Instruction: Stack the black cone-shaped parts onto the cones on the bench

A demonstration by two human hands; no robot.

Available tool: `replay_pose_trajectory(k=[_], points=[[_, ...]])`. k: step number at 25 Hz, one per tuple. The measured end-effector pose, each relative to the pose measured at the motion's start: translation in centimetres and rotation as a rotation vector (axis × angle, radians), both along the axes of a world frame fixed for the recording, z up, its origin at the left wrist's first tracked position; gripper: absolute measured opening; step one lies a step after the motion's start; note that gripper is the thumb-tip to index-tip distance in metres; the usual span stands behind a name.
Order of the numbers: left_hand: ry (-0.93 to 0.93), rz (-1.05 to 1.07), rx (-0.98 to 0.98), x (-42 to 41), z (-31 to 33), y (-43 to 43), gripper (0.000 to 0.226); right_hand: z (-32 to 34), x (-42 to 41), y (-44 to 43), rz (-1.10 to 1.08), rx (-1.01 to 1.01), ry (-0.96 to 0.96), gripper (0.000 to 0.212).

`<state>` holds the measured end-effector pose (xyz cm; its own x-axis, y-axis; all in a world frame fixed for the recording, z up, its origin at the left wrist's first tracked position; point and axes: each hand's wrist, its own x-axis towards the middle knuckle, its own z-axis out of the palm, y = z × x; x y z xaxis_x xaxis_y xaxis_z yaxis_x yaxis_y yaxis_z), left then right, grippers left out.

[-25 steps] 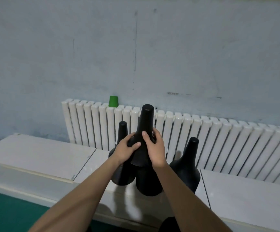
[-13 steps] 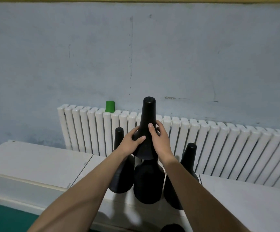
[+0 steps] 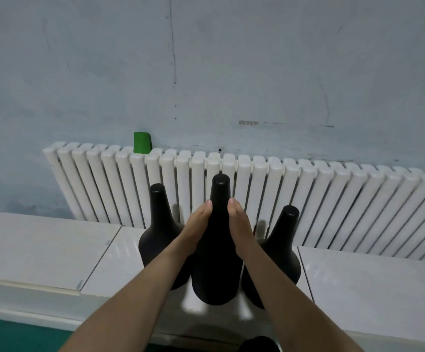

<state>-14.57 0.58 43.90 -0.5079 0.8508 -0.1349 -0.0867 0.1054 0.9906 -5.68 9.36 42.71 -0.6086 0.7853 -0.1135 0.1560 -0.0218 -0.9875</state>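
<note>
Centre frame: left hand (image 3: 197, 224) and right hand (image 3: 240, 224) clasp the middle cone (image 3: 217, 262) from both sides, seemingly to seat it squarely on its stack on the worktop (image 3: 41, 245).

Ahead of me a white ribbed radiator (image 3: 333, 199) runs along the scuffed pale-blue wall (image 3: 231, 72). A small green block (image 3: 142, 142) sits on its top, towards my left.

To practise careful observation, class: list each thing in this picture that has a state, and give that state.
middle cone: upright on the bench, held at its neck
left cone: standing, not held
right cone: standing, not held
left hand: grips the middle cone
right hand: grips the middle cone
green block: resting on the radiator
</note>
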Motion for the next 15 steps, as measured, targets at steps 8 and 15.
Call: replay_pose_trajectory(k=[8, 15], points=[[-0.102, 0.000, -0.170, -1.0, -3.7, 1.6, 0.054, -5.3, -1.7, 1.2, -0.096, -0.281, 0.036, 0.059], [-0.147, 0.010, -0.229, 0.0, -2.8, 0.5, 0.050, -4.2, 0.0, 0.5, -0.062, -0.319, -0.021, 0.051]])
